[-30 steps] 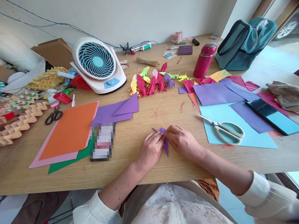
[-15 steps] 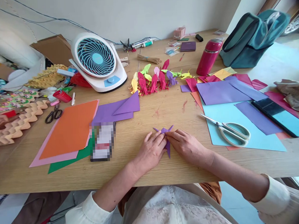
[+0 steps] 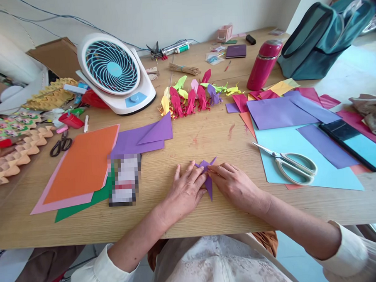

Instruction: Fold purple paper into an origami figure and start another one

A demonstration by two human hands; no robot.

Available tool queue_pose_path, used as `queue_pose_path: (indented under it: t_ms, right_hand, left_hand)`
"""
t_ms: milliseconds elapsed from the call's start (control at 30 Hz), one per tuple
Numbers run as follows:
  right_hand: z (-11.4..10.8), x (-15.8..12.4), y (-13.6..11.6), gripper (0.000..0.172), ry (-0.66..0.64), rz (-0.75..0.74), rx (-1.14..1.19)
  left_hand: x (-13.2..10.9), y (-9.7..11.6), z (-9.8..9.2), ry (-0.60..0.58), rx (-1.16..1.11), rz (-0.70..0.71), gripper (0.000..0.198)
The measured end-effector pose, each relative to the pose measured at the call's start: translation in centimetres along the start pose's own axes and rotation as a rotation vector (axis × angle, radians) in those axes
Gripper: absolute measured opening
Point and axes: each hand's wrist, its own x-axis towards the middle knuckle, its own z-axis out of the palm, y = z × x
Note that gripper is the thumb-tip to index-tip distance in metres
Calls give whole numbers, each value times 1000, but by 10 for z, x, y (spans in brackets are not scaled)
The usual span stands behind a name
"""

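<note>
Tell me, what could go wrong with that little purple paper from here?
Two things, perhaps. The folded purple paper has narrow points; with the left hand pressing it and the right hand at its other side, a point could bend or tear. Also, the scissors lie beyond the right hand with bare blades, so a careless reach might nick a finger.

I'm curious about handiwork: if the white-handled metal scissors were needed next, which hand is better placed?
Probably the right hand: it is nearer the scissors; the left hand is farther off, and both touch the folded purple paper.
</note>
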Motion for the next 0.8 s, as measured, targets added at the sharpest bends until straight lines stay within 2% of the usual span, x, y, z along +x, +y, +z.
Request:
queue_pose_path:
  t_ms: [300, 500, 633, 800]
  right_hand:
    - [-2, 1, 0, 30, 4, 17, 38]
    - [-8, -3, 6, 31, 71, 60, 200]
    - [-11, -3, 7, 30, 55, 67, 244]
    - [-20, -1, 24, 24, 26, 105, 215]
  left_hand:
    - [-1, -3, -1, 5, -4, 3, 42]
    - [-6, 1, -1, 21, 65, 14, 46]
    - [-8, 4, -3, 40, 82, -4, 46]
    - [-2, 6, -8, 59, 77, 32, 43]
